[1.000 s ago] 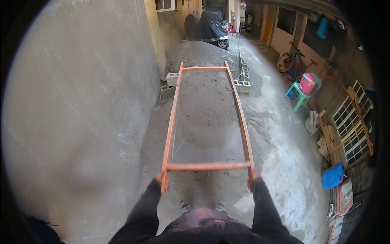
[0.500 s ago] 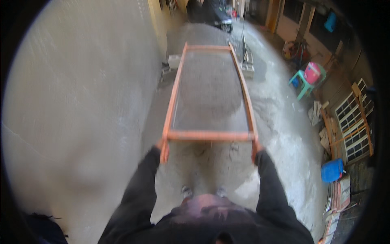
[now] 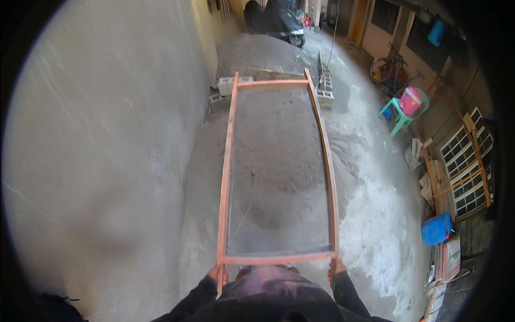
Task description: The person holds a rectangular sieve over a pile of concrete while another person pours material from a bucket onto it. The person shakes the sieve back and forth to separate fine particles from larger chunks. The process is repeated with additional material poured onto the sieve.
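Observation:
A long wooden-framed sand screen [image 3: 279,260] stretches out ahead of me, its near crossbar close to my body. Fine mesh seems to span the frame, and grey-brown sand shows through it. My left hand [image 3: 219,272] is closed round the near end of the left rail. On the other side, my right hand [image 3: 336,265] grips the end of the right rail. The far end of the screen lies between two groups of hollow concrete blocks [image 3: 227,86]; whether it touches anything there I cannot tell.
A bare wall [image 3: 107,134] runs along the left. Beyond the screen rise a sand pile [image 3: 263,51] and a covered motorcycle [image 3: 276,19]. To the right are a green chair [image 3: 396,111] with a pink jug [image 3: 411,101], a blue container [image 3: 437,229] and a window grille [image 3: 465,166].
The screen's near end has come back toward my body, and both hands have drawn in with it. My arms are now bent, and more sand shows through the mesh.

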The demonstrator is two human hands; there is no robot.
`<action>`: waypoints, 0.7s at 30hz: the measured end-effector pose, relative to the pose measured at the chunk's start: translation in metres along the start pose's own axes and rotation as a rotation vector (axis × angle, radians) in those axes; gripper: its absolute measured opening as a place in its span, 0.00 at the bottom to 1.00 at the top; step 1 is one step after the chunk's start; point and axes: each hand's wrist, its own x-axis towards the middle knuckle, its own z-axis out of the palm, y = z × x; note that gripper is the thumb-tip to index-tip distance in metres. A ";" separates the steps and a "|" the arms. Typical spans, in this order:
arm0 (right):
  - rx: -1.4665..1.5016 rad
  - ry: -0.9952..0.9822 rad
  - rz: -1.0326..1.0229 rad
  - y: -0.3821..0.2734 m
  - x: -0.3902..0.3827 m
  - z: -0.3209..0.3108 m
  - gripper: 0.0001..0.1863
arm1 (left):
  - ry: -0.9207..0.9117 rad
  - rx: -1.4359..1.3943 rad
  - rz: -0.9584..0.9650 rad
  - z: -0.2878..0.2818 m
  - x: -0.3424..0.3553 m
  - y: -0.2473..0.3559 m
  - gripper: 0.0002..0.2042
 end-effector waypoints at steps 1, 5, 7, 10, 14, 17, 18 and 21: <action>-0.087 0.086 0.116 -0.005 -0.006 -0.001 0.36 | 0.122 -0.103 -0.130 0.004 -0.003 0.002 0.31; -0.029 -0.065 -0.034 -0.113 0.029 0.044 0.37 | 0.092 0.249 0.084 0.048 0.044 0.132 0.33; -0.091 -0.148 -0.121 -0.171 0.036 0.061 0.38 | 0.214 0.228 -0.037 0.083 0.057 0.209 0.36; -0.084 -0.180 -0.146 -0.246 0.043 0.077 0.37 | 0.172 0.265 0.104 0.123 0.054 0.287 0.34; -0.089 -0.174 -0.148 -0.224 0.031 0.064 0.38 | 0.145 0.254 -0.003 0.116 0.041 0.262 0.33; -0.042 -0.074 -0.127 -0.123 0.022 0.051 0.37 | 0.210 0.090 -0.001 0.069 0.032 0.158 0.31; -0.031 -0.069 -0.105 -0.095 0.018 0.042 0.37 | 0.157 0.050 0.024 0.053 0.026 0.124 0.30; -0.060 -0.013 -0.077 -0.026 -0.004 0.015 0.39 | 0.066 0.022 0.058 0.017 0.004 0.035 0.30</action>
